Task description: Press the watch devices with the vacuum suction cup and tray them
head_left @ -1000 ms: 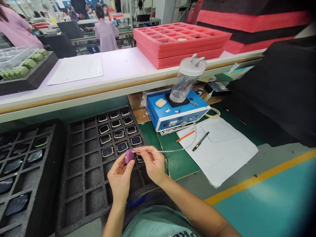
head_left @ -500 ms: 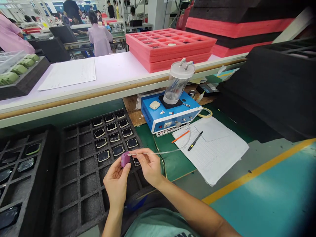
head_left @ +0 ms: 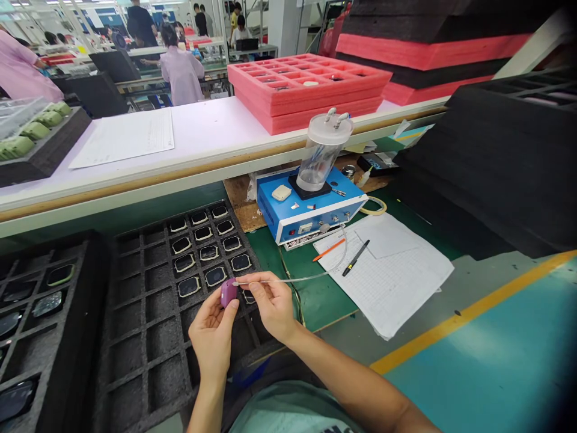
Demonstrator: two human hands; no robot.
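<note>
A small purple watch case (head_left: pixel 228 293) is pinched between the thumb and fingers of my left hand (head_left: pixel 213 337). My right hand (head_left: pixel 273 304) is closed on the end of a thin clear tube (head_left: pixel 311 278), whose tip meets the upper edge of the case. From there the tube curves to the front of a blue machine (head_left: pixel 311 210). Below and behind my hands lies a black foam tray (head_left: pixel 148 313) with several watch cases (head_left: pixel 215 275) with dark screens in its right-hand pockets. The far side of the purple case is hidden.
On the blue machine stands a clear cylinder (head_left: pixel 320 159) beside a cream-coloured case (head_left: pixel 282 192). Paper sheets (head_left: pixel 396 276) with a black pen (head_left: pixel 356 257) lie to the right. Another foam tray (head_left: pixel 40 337) is at left. Red foam trays (head_left: pixel 306 96) sit on the shelf; people work beyond.
My hands, the purple case and the tube hold nearly the same position. The view has shifted very slightly, and a person in dark clothes in the background has moved a little.
</note>
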